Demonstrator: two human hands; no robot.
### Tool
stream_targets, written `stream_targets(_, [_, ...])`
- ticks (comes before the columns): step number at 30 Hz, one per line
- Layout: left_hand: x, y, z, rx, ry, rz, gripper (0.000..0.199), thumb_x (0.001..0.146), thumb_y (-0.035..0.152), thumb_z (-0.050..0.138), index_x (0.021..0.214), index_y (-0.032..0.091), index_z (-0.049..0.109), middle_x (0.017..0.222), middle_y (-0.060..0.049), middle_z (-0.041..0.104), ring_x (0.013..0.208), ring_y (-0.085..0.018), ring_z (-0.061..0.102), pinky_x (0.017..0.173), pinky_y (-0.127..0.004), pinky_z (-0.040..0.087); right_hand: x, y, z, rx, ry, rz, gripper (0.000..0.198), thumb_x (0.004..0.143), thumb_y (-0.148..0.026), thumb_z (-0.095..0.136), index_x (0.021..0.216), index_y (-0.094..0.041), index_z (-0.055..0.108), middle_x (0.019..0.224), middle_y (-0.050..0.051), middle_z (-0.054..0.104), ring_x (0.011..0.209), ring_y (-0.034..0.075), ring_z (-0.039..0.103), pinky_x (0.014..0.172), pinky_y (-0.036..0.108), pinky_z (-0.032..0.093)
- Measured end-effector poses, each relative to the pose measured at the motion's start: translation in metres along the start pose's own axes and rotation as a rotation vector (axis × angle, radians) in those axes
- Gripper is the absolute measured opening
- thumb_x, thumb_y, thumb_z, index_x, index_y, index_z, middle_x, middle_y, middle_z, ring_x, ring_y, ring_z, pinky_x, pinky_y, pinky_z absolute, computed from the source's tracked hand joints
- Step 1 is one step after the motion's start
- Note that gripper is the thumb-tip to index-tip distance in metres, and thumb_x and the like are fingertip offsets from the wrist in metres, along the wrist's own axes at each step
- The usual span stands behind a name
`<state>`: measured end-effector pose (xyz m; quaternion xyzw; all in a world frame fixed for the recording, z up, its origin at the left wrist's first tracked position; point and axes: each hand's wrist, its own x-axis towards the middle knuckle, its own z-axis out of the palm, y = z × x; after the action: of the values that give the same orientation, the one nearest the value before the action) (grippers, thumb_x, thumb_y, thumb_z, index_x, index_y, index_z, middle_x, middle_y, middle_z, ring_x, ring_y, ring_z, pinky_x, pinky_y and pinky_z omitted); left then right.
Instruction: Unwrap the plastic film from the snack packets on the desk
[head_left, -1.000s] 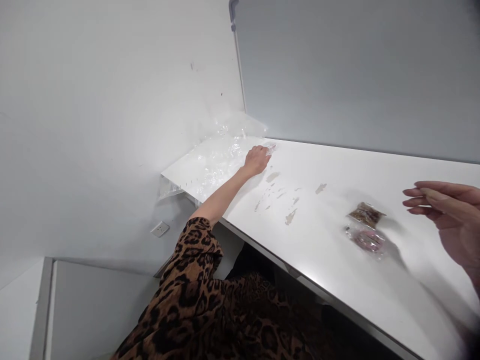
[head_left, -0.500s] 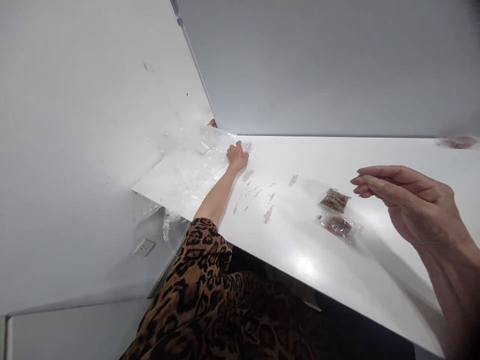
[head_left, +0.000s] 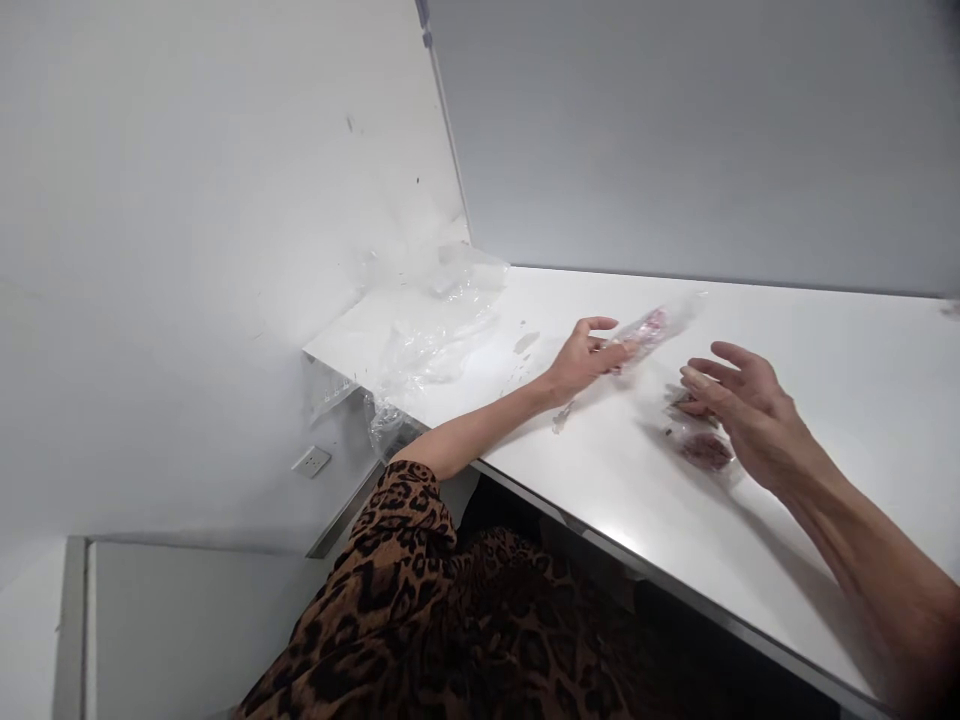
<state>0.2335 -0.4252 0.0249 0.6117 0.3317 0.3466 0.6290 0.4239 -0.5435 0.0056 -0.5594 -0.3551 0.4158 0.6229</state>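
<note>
My left hand is closed on a clear plastic packet with pink-red contents. It holds the packet tilted above the white table. My right hand hovers to the right of it with its fingers apart and nothing visible in them. Below and beside the right fingers lies a clear packet with a round dark red piece. A brownish packet just behind that one is partly covered by the right hand.
Crumpled clear plastic lies on the table's left end and hangs over the edge. A grey partition rises behind the table, and a white wall stands at left. Part of another packet shows at the far right edge.
My left hand has come from the table's far left corner toward the middle, carrying the packet. My right hand's fingers have spread from a pinch, closer to the lying packets. The view has shifted.
</note>
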Motion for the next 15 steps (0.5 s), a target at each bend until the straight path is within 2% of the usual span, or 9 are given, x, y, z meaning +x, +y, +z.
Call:
stream_targets(2, [-0.013, 0.005, 0.016, -0.129, -0.079, -0.031, 0.055, 0.086, 0.039, 0.083, 0.128, 0.022, 0.052, 0.100, -0.004, 0.067, 0.087, -0.015, 0.065, 0.095, -0.037, 0.051, -0.005, -0.002, 0.007, 0.075, -0.079, 0.042, 0.083, 0.061, -0.056, 0.101, 0.133, -0.037, 0.064, 0.123, 0.003, 0.073, 0.102, 0.018, 0.071, 0.075, 0.028, 0.060])
stream_targets(4, [-0.022, 0.006, 0.026, -0.256, -0.138, -0.077, 0.046, 0.088, 0.033, 0.082, 0.122, 0.021, 0.053, 0.099, -0.004, 0.069, 0.088, -0.015, 0.066, 0.098, -0.040, 0.051, -0.008, -0.007, 0.013, 0.120, -0.125, 0.038, 0.078, 0.062, -0.055, 0.101, 0.129, -0.032, 0.067, 0.104, 0.002, 0.075, 0.085, 0.016, 0.070, 0.066, 0.026, 0.057])
stream_targets(7, [-0.027, 0.002, 0.029, -0.436, -0.139, -0.151, 0.036, 0.092, 0.024, 0.076, 0.120, 0.021, 0.055, 0.103, -0.005, 0.071, 0.088, -0.015, 0.068, 0.103, -0.045, 0.052, -0.007, -0.012, 0.016, 0.154, -0.046, -0.009, 0.066, 0.053, -0.053, 0.105, 0.105, -0.024, 0.076, 0.083, 0.000, 0.072, 0.067, 0.012, 0.062, 0.058, 0.024, 0.053])
stream_targets(10, [-0.027, -0.005, 0.028, -0.554, -0.152, -0.203, 0.029, 0.096, 0.021, 0.068, 0.124, 0.022, 0.059, 0.113, -0.008, 0.073, 0.094, -0.017, 0.072, 0.111, -0.050, 0.050, -0.002, -0.012, 0.014, 0.147, -0.003, -0.062, 0.058, 0.046, -0.055, 0.105, 0.083, -0.022, 0.075, 0.072, 0.000, 0.068, 0.063, 0.013, 0.060, 0.059, 0.028, 0.054])
stream_targets(12, [-0.028, -0.007, 0.027, -0.597, -0.214, -0.249, 0.025, 0.101, 0.028, 0.063, 0.124, 0.020, 0.064, 0.118, -0.012, 0.074, 0.101, -0.022, 0.073, 0.114, -0.054, 0.049, 0.000, -0.011, 0.012, 0.105, -0.020, -0.083, 0.051, 0.051, -0.056, 0.103, 0.079, -0.024, 0.075, 0.069, 0.000, 0.066, 0.062, 0.015, 0.059, 0.057, 0.031, 0.053])
stream_targets(15, [-0.031, -0.007, 0.030, -0.576, -0.261, -0.260, 0.032, 0.101, 0.037, 0.064, 0.126, 0.017, 0.067, 0.122, -0.015, 0.075, 0.109, -0.027, 0.074, 0.113, -0.055, 0.051, -0.001, -0.011, 0.010, 0.054, -0.051, -0.099, 0.043, 0.061, -0.055, 0.098, 0.079, -0.024, 0.073, 0.070, 0.001, 0.065, 0.063, 0.016, 0.060, 0.057, 0.032, 0.053])
